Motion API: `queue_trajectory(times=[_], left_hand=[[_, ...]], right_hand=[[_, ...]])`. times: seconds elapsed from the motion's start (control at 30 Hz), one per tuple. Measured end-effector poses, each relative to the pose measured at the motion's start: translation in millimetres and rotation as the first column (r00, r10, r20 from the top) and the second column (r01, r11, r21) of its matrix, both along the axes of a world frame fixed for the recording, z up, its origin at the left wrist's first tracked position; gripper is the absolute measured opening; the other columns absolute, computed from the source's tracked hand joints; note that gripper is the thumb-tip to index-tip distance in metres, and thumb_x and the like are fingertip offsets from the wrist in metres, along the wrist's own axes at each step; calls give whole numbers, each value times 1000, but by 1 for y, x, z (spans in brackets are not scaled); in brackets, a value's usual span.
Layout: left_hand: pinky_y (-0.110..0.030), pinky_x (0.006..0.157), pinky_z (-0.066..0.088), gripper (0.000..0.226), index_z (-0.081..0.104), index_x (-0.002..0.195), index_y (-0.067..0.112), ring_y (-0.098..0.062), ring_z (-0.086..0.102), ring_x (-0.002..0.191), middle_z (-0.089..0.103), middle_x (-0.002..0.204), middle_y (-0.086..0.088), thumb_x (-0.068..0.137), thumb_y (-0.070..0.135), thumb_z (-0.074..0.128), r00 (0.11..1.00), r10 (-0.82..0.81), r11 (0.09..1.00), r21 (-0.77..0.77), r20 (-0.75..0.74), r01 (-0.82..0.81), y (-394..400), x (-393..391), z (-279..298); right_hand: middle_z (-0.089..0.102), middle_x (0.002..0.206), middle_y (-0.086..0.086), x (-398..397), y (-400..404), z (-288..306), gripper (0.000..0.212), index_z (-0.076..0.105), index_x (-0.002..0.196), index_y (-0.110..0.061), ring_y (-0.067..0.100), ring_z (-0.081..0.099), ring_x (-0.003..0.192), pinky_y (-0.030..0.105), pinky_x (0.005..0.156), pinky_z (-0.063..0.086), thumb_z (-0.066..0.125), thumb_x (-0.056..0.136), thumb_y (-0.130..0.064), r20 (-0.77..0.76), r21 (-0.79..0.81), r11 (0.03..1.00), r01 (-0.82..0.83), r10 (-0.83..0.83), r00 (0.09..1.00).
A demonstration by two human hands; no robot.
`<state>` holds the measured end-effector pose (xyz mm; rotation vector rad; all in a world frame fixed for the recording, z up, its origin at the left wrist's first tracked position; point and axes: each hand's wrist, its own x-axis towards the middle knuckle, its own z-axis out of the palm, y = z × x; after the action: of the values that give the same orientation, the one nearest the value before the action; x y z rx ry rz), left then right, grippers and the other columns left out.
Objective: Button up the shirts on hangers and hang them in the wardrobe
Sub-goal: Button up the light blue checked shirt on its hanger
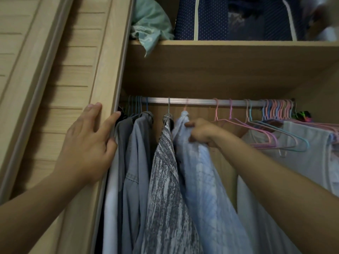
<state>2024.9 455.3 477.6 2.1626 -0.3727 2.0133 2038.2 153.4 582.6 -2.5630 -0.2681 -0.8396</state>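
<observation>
Right hand (200,132) grips the light blue shirt (205,180) near its collar, fingers curled into the cloth just below the rail (198,102). That shirt hangs from a pink hanger (186,105) hooked on the rail, its long axis running straight down from the rail to the bottom of the view, collar at the top. Touching it on the left hangs a grey patterned shirt (165,180), then a denim shirt (136,162), both upright along the same downward line. Left hand (88,143) lies flat with fingers spread and straight on the wardrobe door edge (104,74), left of the rail's end, holding nothing. Right of the blue shirt, bare pink and blue hangers (271,132) crowd the rail above a white garment (302,153). Above the rail, a shelf (229,44) carries a navy dotted storage bag (211,19) and a mint green cloth (152,22).
</observation>
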Motion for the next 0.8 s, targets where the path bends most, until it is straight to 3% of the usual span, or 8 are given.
queue_trajectory(times=[0.13, 0.3, 0.37, 0.4, 0.47, 0.57, 0.67, 0.8], left_hand=[[-53, 121, 25, 68, 39, 155, 26, -37, 19, 153, 23, 163, -22, 88, 38, 37, 1000, 8, 1000, -3, -4, -8, 1, -1, -2], [-55, 121, 26, 68, 41, 154, 23, -39, 21, 153, 24, 162, -23, 88, 36, 37, 1000, -4, 1000, 1, 8, 4, -2, -1, -1], [-55, 121, 26, 69, 42, 154, 23, -39, 21, 152, 25, 162, -23, 87, 36, 36, 1000, -3, 1000, -3, 5, 3, -2, -1, -2], [-55, 121, 26, 69, 42, 154, 23, -40, 21, 152, 25, 162, -24, 87, 36, 35, 1000, -2, 1000, -1, 2, 2, -3, -1, -2], [-56, 121, 26, 69, 43, 154, 22, -41, 22, 152, 26, 161, -25, 86, 36, 36, 1000, -1, 1000, 0, 0, 1, -4, -2, -2], [-56, 121, 27, 69, 45, 153, 20, -42, 24, 150, 29, 159, -27, 85, 34, 38, 1000, 5, 1000, -13, 3, -5, -8, -6, -3], [-56, 119, 28, 69, 45, 153, 19, -43, 25, 150, 30, 159, -28, 85, 34, 39, 1000, 20, 1000, -5, -4, -20, -10, -8, -3], [-57, 119, 28, 71, 42, 154, 19, -43, 23, 150, 29, 159, -28, 86, 37, 36, 998, 45, 999, 2, -33, -45, -10, -9, -3]], right_hand=[[60, 122, 14, -8, 50, 7, 47, 53, 140, -5, 20, 60, 83, 38, 83, 56, 63, 94, 2, 10, 47, 995, -90, 90, 996], [66, 117, 7, -20, 31, -1, 32, 58, 128, -21, 22, 66, 94, 33, 70, 57, 51, 104, -42, -22, 303, 916, -262, 282, 959], [70, 106, 15, -27, -4, -3, 44, 66, 115, -13, 33, 68, 95, 41, 77, 56, 43, 105, -49, 158, 35, 999, 20, -25, 987], [70, 105, 19, -32, -26, -3, 44, 69, 109, -11, 38, 67, 98, 42, 80, 53, 44, 103, -47, 320, -130, 956, 263, -210, 924], [69, 111, 21, -45, -66, -2, 31, 70, 108, -10, 41, 62, 108, 44, 86, 52, 52, 98, -33, 556, -267, 743, 613, -401, 728], [64, 126, 19, -63, -103, 1, 30, 65, 120, -9, 40, 53, 123, 46, 96, 48, 56, 95, -24, 487, -318, 566, 760, -591, 644], [66, 122, 20, -63, -112, 1, 27, 66, 118, -7, 37, 63, 113, 42, 89, 52, 58, 96, -20, 289, -283, 674, 682, -618, 731], [67, 107, 15, -41, -100, 8, 28, 68, 113, 0, 34, 66, 100, 38, 76, 54, 64, 97, -22, 114, 51, 907, 417, -420, 900]])
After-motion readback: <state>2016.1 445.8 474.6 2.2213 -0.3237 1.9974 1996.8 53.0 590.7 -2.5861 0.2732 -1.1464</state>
